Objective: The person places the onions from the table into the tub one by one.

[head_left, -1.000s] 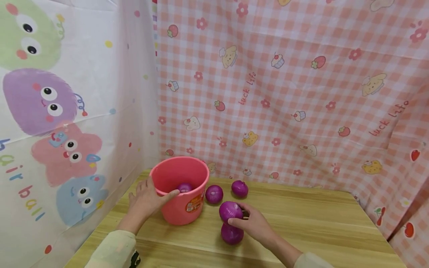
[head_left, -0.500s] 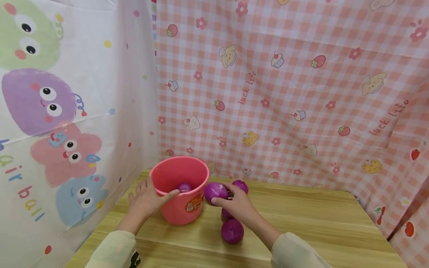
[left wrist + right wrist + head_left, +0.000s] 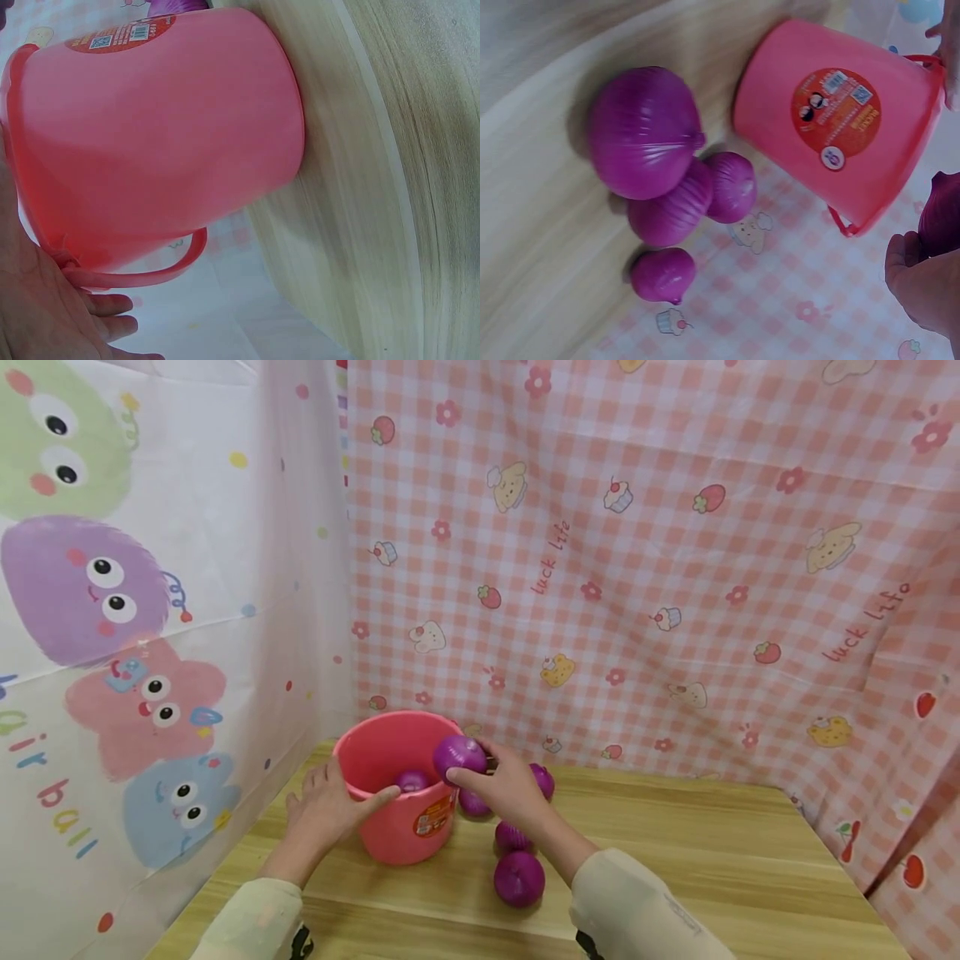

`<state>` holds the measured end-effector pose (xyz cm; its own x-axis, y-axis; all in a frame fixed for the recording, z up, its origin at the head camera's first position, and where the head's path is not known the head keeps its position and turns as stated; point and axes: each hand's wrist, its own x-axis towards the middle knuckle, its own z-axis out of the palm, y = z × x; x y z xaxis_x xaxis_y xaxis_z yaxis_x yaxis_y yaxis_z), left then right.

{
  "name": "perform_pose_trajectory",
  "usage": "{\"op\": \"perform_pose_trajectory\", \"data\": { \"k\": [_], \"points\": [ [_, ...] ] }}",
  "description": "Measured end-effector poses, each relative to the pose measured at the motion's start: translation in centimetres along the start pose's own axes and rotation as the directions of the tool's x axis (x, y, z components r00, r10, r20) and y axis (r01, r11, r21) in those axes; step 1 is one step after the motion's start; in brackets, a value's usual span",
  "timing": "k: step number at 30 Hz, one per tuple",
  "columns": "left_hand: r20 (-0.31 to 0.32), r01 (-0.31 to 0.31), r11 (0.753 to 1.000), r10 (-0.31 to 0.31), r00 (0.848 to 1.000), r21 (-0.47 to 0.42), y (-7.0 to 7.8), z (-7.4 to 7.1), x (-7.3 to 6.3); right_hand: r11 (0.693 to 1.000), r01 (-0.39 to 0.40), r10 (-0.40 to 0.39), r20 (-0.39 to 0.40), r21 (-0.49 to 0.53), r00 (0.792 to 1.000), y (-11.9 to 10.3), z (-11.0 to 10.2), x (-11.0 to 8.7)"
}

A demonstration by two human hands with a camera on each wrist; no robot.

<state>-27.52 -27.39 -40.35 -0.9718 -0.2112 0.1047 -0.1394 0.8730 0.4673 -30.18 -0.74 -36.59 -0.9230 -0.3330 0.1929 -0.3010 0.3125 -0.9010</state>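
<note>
My right hand (image 3: 510,781) holds a purple onion (image 3: 459,758) between thumb and fingers, just above the right rim of the pink bucket (image 3: 405,831). In the right wrist view, part of that held onion (image 3: 941,217) is cut off by the frame edge. Inside the bucket lies another onion (image 3: 412,781), partly hidden by the front wall. My left hand (image 3: 326,806) rests on the bucket's left rim, its thumb along the front edge. The left wrist view shows its fingers (image 3: 112,326) extended past the bucket handle (image 3: 150,277).
Several more onions sit on the wooden table (image 3: 675,860) right of the bucket: a front onion (image 3: 519,878), one touching it (image 3: 512,837), one near the bucket (image 3: 472,803) and a rear onion (image 3: 543,781). A checked cloth (image 3: 637,568) hangs behind, a white printed sheet (image 3: 247,527) at left.
My right hand has lifted the onion from above the front onion and carried it up and left to the bucket's rim. My left hand and the bucket have stayed in place.
</note>
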Motion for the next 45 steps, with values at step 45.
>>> {"op": "perform_pose_trajectory", "data": {
  "k": [45],
  "points": [
    [-0.006, -0.009, 1.000, 0.009, 1.000, 0.020, -0.2, 0.2, 0.2, 0.997, -0.030, 0.024, -0.077, -0.074, 0.997, -0.8, 1.7, 3.9]
  ]
}}
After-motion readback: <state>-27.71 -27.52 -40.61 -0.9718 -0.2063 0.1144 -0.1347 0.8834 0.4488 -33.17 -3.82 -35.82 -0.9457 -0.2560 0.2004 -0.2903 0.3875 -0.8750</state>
